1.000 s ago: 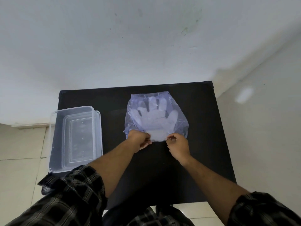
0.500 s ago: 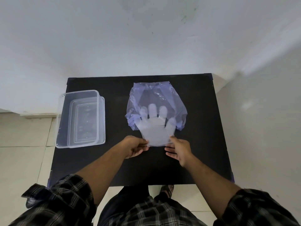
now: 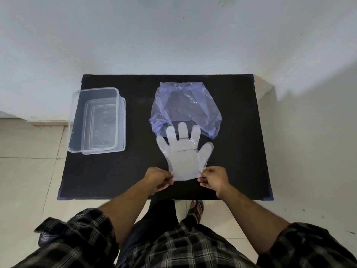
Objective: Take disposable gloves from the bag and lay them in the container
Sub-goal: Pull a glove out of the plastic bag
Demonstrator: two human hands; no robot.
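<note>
A clear disposable glove point(image 3: 184, 155) lies flat on the black table point(image 3: 135, 171), fingers pointing away from me, its three middle fingertips still at the mouth of the bluish plastic bag point(image 3: 185, 109). My left hand point(image 3: 159, 179) pinches the left corner of the glove's cuff. My right hand point(image 3: 212, 178) pinches the right corner. The clear rectangular container point(image 3: 74, 120) stands open at the table's left side, well apart from the glove. Whether more gloves lie under this one or in the bag I cannot tell.
The small table stands against a white wall, with tiled floor on both sides and at its near edge. My foot in a dark sandal point(image 3: 196, 209) shows below the table's front edge. The container overhangs the table's left edge.
Both hands have drawn the glove toward me, out of the bag. It went from fully inside the bag to almost wholly outside. The bag stayed in place and now looks flat.
</note>
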